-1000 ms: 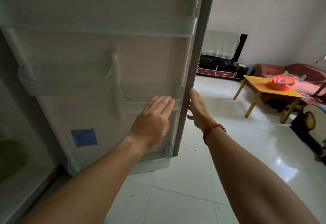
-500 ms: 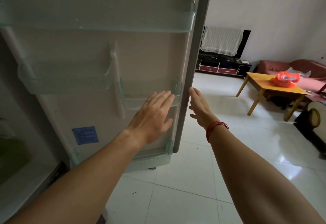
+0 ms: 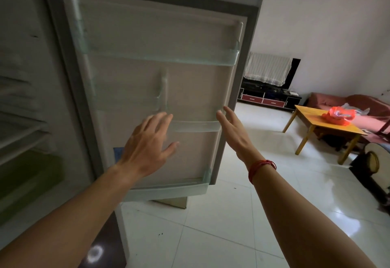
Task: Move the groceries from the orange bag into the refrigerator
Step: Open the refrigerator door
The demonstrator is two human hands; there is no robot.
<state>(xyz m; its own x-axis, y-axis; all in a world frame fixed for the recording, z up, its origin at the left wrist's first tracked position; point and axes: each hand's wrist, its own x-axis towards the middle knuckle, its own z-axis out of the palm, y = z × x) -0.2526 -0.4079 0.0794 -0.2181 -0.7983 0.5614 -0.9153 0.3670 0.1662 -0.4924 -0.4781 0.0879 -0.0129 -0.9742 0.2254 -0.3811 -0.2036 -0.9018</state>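
- One orange bag [image 3: 339, 115] sits on the wooden worktop [image 3: 306, 112] at the room's far right, well apart from the refrigerator door [image 3: 190, 90] and both hands.
- That door stands swung open, inner side toward the camera. Blurred interior shelves and a green drawer [image 3: 27, 174] lie at the left.
- The left hand [image 3: 147, 149] is in front of the door's liner, fingers straight, spread and empty. Whether they touch it cannot be told.
- The right hand [image 3: 234, 132], with a red cord [image 3: 261, 167] at the wrist, reaches flat and empty to the door's outer edge.
- Compared with half a second ago, the view has drawn back. The door's top edge and more of the interior now show, and both hands keep their places.
- Clear plastic door bins [image 3: 168, 58], a grey door frame, glossy white floor tiles [image 3: 232, 215] and a pink sofa [image 3: 363, 102] behind the worktop.
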